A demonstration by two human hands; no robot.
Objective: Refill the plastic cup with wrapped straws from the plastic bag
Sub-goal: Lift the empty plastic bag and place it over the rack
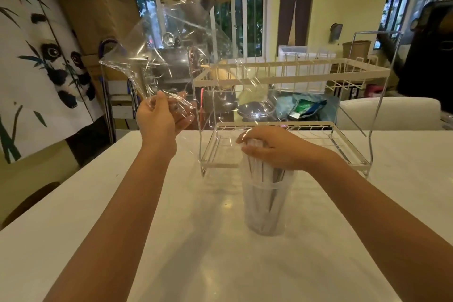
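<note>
A clear plastic cup [266, 206] stands upright on the white table [171, 240], in front of me and slightly right of centre. A bundle of white wrapped straws [263, 174] sticks up out of it. My right hand [272, 148] is curled over the tops of the straws and grips them. My left hand [159, 116] is raised above the table's far left edge and pinches the lower corner of a clear plastic bag [176, 51]. The bag billows upward and looks empty.
A two-tier rack [294, 76] with clear side panels and cream wire shelves stands just behind the cup. A white chair back [389, 113] shows past the table's far right edge. A panda curtain [41, 68] and boxes fill the left side.
</note>
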